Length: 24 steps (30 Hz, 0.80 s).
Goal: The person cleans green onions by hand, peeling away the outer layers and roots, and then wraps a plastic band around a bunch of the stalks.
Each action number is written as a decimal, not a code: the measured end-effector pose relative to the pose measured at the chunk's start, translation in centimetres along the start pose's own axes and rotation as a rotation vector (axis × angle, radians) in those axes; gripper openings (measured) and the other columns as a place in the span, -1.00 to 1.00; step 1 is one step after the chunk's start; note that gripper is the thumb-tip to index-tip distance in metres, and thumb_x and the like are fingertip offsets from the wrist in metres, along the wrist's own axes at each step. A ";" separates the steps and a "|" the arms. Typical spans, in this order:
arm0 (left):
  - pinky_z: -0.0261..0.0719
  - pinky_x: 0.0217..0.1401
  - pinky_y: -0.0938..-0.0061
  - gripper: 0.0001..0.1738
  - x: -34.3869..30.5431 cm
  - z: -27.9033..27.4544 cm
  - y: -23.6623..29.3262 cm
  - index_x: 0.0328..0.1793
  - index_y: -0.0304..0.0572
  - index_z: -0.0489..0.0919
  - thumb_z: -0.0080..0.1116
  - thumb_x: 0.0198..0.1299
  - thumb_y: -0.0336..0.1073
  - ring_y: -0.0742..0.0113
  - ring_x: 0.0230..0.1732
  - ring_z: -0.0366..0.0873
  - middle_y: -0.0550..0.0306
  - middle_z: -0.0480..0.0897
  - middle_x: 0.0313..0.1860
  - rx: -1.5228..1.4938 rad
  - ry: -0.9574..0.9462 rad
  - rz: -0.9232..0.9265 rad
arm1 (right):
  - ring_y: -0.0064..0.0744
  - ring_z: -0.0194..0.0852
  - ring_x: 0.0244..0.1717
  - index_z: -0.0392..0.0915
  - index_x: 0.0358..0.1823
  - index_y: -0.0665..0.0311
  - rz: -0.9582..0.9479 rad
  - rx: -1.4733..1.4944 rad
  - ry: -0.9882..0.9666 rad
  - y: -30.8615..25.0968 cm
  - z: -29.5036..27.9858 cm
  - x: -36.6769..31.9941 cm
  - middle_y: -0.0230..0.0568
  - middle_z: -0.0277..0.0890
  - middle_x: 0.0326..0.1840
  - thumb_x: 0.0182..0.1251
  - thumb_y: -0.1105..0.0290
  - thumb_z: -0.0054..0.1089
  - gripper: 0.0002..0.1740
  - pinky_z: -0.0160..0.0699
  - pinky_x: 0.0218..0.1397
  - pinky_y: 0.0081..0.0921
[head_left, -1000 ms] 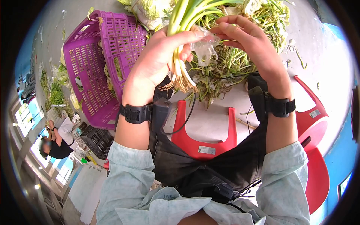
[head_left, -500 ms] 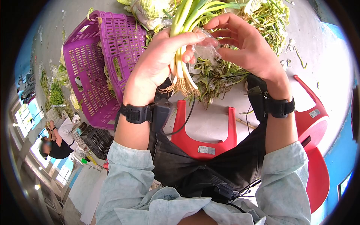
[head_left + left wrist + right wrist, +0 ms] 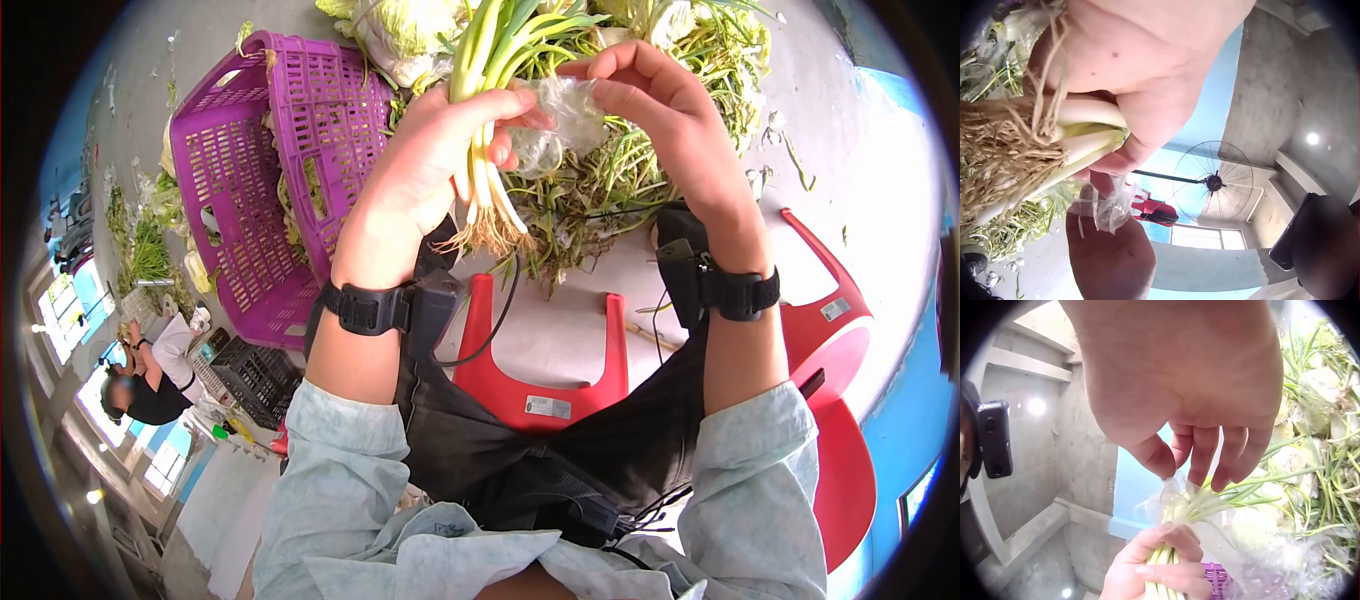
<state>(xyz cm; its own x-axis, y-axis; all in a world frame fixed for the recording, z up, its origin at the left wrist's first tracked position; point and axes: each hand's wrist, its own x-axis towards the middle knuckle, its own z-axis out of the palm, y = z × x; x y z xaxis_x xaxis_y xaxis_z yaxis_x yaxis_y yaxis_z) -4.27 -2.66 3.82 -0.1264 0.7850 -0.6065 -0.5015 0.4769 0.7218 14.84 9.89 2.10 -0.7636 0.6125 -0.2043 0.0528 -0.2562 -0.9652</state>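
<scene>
A bunch of spring onions is gripped in my left hand, white stems between thumb and fingers. Their stringy roots hang below the hand, and the green leaves point away from me. A strip of clear plastic film runs from the left fingers across to my right hand. In the right wrist view, the thumb and forefinger of that hand pinch the film, while the other fingers bend loosely beside it. Part of the film at the stems is hidden behind the left fingers.
Beneath the hands lies a heap of loose greens, with a cabbage behind it. A purple crate leans at the left. Red stools stand in front of my legs and at the right. Another person sits far left.
My right hand has shifted and its fingers have drawn together on the film. The film now spreads wider between both hands. My left hand keeps its grip on the spring onions.
</scene>
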 end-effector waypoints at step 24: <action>0.66 0.14 0.49 -0.26 -0.4 1.9 -0.6 0.37 -0.33 0.53 0.63 0.04 -0.42 0.47 0.15 0.59 0.18 0.59 0.16 0.191 -0.151 0.161 | -0.80 0.46 -0.23 0.58 -0.05 0.18 0.199 -0.075 0.095 -0.7 0.4 -0.4 -0.58 0.50 -0.26 0.60 0.21 0.18 -0.81 0.56 -0.08 -0.66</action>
<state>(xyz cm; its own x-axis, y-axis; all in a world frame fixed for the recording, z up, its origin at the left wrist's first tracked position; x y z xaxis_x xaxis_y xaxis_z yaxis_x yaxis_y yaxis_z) -2.29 -2.52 4.30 -0.0551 0.8996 -0.4332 -0.3136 0.3963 0.8629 14.84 9.56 2.90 -0.6694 0.6239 -0.4033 0.2470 -0.3250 -0.9129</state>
